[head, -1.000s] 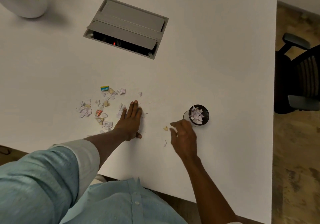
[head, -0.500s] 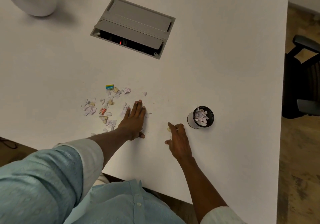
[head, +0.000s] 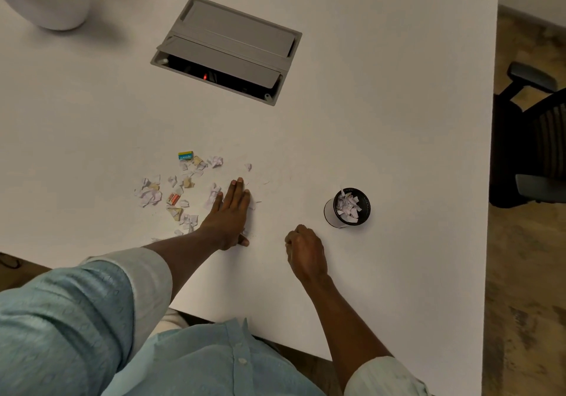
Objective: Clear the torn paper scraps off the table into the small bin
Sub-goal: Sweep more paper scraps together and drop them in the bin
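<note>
- Near the front edge of the white rectangular table [head: 367, 89], I see my left hand [head: 228, 215] lying flat, palm down, fingers straight and pressed together, pointing toward the far edge; the thumb tip sticks out to the right along the surface.
- My left forearm runs back from it toward the front-left, bare up to a rolled pale blue shirt sleeve [head: 76, 319].
- Torn paper scraps [head: 171, 193], mostly white with a few tan, orange and one teal-and-yellow piece, lie scattered just left of that open hand, some touching its fingers; a few small white bits sit beyond and right of the fingertips.
- My right hand [head: 306, 251] rests on the table right of the left one, apart from it, curled into a loose fist, knuckles up. I cannot tell whether it holds a scrap.
- My right forearm angles back toward the front edge.
- A small round black bin [head: 347, 209] stands upright just beyond and right of the fist, not touching it, already holding white scraps.
- A grey rectangular cable hatch [head: 228, 48] is set into the table toward the far edge, its flap raised.
- A white round plant pot [head: 46, 6] sits at the far-left corner.
- A black office chair [head: 533, 144] stands off the right edge.
</note>
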{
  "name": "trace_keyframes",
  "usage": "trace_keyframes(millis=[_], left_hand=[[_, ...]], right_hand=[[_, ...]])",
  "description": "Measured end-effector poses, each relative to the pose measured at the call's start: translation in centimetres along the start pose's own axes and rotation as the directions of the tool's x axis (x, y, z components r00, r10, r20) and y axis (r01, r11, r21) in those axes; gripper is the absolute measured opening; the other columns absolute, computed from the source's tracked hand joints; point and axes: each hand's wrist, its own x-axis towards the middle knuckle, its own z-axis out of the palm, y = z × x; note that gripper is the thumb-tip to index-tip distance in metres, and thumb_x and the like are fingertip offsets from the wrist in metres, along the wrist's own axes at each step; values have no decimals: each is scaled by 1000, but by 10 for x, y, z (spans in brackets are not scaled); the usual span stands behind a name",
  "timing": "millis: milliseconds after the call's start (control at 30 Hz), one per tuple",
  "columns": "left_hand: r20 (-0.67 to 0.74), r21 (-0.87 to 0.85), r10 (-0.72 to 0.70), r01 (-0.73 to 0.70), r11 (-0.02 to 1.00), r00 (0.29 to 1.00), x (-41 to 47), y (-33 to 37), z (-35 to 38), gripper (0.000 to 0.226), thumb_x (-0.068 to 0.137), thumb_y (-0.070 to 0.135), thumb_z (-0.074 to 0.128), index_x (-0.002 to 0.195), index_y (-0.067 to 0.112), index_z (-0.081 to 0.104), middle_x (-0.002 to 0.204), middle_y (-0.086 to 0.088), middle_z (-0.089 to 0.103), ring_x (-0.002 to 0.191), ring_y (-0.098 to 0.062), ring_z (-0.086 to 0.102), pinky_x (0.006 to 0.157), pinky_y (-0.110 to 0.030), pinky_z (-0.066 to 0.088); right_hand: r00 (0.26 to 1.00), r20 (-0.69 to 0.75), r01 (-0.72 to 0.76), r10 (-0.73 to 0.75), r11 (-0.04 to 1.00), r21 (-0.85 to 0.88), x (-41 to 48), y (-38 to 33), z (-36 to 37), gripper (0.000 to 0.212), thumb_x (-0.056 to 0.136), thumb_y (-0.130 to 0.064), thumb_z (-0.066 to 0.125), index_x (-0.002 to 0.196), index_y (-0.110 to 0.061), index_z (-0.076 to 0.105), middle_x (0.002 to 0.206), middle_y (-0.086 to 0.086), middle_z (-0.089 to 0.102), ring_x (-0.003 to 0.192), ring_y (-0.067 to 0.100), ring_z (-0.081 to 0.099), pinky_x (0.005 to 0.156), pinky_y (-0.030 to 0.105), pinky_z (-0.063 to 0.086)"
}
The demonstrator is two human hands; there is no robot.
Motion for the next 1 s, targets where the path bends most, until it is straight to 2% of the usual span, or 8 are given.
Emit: trace_keyframes(millis=[167, 300, 400, 500, 600, 733, 833, 1000], left_hand=[[1, 5, 0, 0, 1000, 1000, -1, 2, -2, 133, 84, 47, 81, 159, 2, -18, 162, -19, -40, 151, -37, -35, 129, -54, -3], [-10, 5, -4, 4, 1000, 1000, -1, 1, -1, 133, 83, 48, 81, 159, 1, -18, 162, -20, -40, 151, -37, -35, 129, -54, -3], [-14, 7, 5, -5, 1000, 1000, -2, -1, 0, 133, 83, 49, 81, 160, 1, -17, 162, -20, -39, 151, -37, -34, 129, -55, -2], [-23, 6, 13, -13, 1000, 1000, -2, -2, -1, 133, 83, 50, 81, 160, 1, -15, 163, -20, -38, 152, -37, -33, 129, -55, -1], [-36, 14, 12, -11, 1000, 999, -2, -2, -2, 133, 82, 51, 81, 161, 1, -14, 163, -21, -37, 152, -37, -32, 129, -55, 0], [-58, 10, 12, -11, 1000, 998, -5, -2, -2, 132, 81, 50, 82, 161, 1, -10, 165, -21, -32, 154, -37, -29, 129, -56, 4], [-87, 24, 11, -9, 1000, 996, -6, -1, -2, 132, 79, 50, 84, 161, 0, -7, 167, -23, -28, 156, -38, -25, 130, -56, 6], [-151, 95, 29, -15, 995, 988, -10, -1, -2, 125, 76, 54, 84, 160, -2, 9, 168, -30, -16, 158, -43, -14, 130, -56, 7]], right_hand=[[999, 16, -43, 43, 997, 57, 1, -2, -5, 16, 88, -11, 61, 97, -14, 74, 102, 3, 66, 91, 23, 65, 78, 33, 54], [985, -164, -25, 47, 991, 134, -3, -4, -19, 11, 84, -6, 66, 87, -14, 73, 92, 2, 66, 84, 21, 64, 70, 32, 52], [926, -370, 14, 67, 977, 211, -5, -2, -44, 12, 80, -2, 71, 83, -14, 72, 88, 0, 64, 79, 18, 62, 67, 24, 46], [841, -530, 40, 105, 966, 255, -2, 6, -72, 12, 82, -1, 72, 85, -12, 72, 91, 2, 65, 82, 18, 64, 71, 26, 51], [753, -635, -16, 173, 969, 245, 6, 18, -95, 10, 83, -3, 72, 85, -12, 71, 91, 5, 66, 85, 22, 63, 73, 18, 41], [774, -582, -157, 249, 966, 205, 15, 32, -106, 6, 87, -11, 72, 90, -16, 72, 94, 4, 67, 90, 27, 63, 67, 28, 41], [797, -522, -235, 303, 953, 193, 17, 37, -103, 11, 94, -14, 64, 99, -14, 73, 101, 5, 70, 100, 29, 61, 72, 37, 47], [753, -615, -133, 234, 969, 206, 10, 23, -95, 12, 94, -8, 61, 99, -8, 72, 99, 9, 70, 98, 31, 64, 75, 37, 50]])
